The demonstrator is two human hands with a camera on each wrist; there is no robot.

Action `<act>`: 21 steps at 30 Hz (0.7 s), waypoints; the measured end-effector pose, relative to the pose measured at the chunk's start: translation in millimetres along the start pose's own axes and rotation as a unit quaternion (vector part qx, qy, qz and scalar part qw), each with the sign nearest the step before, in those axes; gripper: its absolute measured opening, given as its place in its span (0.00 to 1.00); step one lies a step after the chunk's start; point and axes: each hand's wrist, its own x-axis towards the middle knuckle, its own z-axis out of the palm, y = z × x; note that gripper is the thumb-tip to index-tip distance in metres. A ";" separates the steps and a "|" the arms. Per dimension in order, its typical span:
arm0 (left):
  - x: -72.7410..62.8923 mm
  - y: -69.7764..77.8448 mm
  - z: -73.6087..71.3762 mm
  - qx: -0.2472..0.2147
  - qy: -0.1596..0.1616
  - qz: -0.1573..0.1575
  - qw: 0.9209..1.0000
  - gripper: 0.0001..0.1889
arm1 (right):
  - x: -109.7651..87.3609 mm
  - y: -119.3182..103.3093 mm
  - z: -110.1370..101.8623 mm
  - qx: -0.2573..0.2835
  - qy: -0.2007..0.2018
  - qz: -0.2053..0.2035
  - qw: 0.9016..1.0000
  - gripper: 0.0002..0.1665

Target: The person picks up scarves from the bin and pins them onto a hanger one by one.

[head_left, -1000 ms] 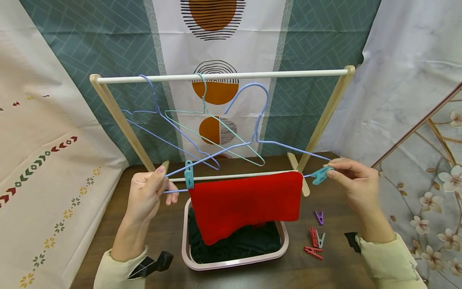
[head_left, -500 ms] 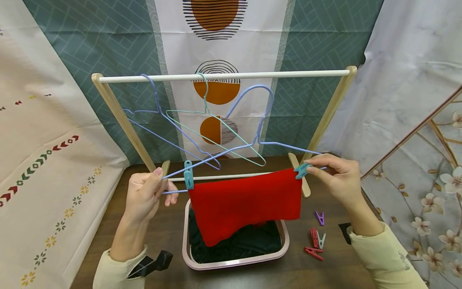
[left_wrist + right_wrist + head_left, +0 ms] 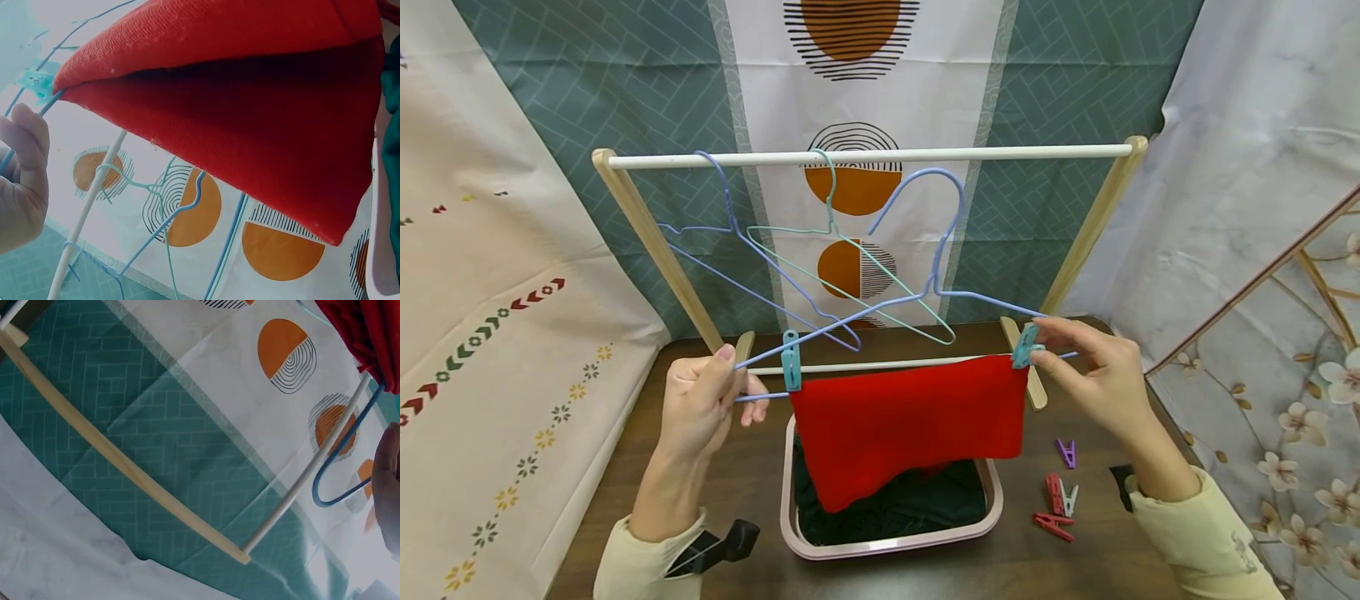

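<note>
The left hand (image 3: 703,404) curls its fingers round one end of a blue clothes hanger (image 3: 934,277). The right hand's (image 3: 1093,375) fingers, nearly closed, pinch a teal clothespin (image 3: 1024,348); whether it bites the red cloth (image 3: 910,417) is unclear. That cloth hangs between both hands' fingers, above a pink-rimmed basin (image 3: 891,547).

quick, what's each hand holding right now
Left hand: gripping one end of the blue hanger.
Right hand: pinching a teal clothespin by the red cloth.
</note>
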 end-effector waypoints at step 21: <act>0.0 -3.5 0.2 -0.014 0.013 -0.015 1.000 0.27 | -10.7 -4.9 3.0 -0.047 0.139 -0.030 0.989 0.17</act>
